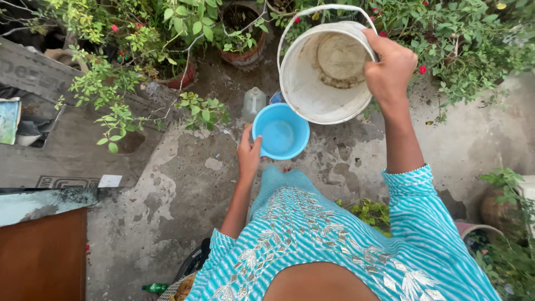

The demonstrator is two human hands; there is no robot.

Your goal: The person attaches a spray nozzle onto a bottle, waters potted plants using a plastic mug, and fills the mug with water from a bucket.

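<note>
Head view, looking down over a striped teal tunic (334, 239) to a stained concrete floor (184, 184). Item one: white bucket (326, 72), tipped with its mouth toward the camera, wire handle arched over its far rim; right hand (390, 69) closed on its right rim, fingers curled over the edge. Item two: blue bowl (280, 135), just below the bucket's lower rim, holding a little clear water; left hand (248, 153) pinches its left rim, thumb on top. Item three: clear plastic jug (254, 103), on the floor just left of the bucket. Item four: clay pot (242, 47) with green plant, beyond the bucket to its left. Item five: leafy shrubs with red flowers (457, 39), right of the bucket. Item six: green bottle (156, 288), lying on the floor well below the bucket.
</note>
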